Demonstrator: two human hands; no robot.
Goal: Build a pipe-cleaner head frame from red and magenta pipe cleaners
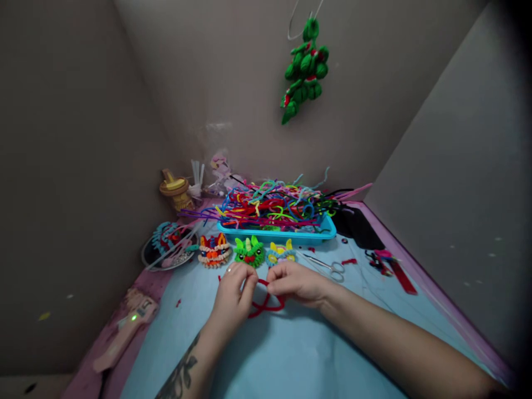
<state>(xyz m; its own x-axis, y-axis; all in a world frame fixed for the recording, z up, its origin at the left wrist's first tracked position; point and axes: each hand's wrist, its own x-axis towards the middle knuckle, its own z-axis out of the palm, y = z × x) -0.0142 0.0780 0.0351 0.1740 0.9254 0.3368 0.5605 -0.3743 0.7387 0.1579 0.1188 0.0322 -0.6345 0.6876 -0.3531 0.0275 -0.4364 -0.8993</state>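
A red pipe cleaner point(266, 307) is bent into crossing loops between my two hands, low over the blue table cover. Its upper part is pinched by my left hand point(238, 288), fingers closed, with a short red end showing past the knuckles. My right hand point(293, 284) grips the same pipe cleaner from the other side between thumb and fingers. Just beyond my hands three pipe-cleaner animal heads stand in a row: an orange one point(214, 250), a green one point(249, 252) and a blue-and-yellow one point(281, 252). My fingertips partly cover the front of the last.
Behind is a blue tray point(276, 237) heaped with coloured pipe cleaners. Scissors point(328, 266) and red scraps point(349, 261) lie to the right, a black pad point(358, 228) farther back. At left are a bowl point(168, 263) and a glue gun point(127, 332). A green ornament point(307, 66) hangs above.
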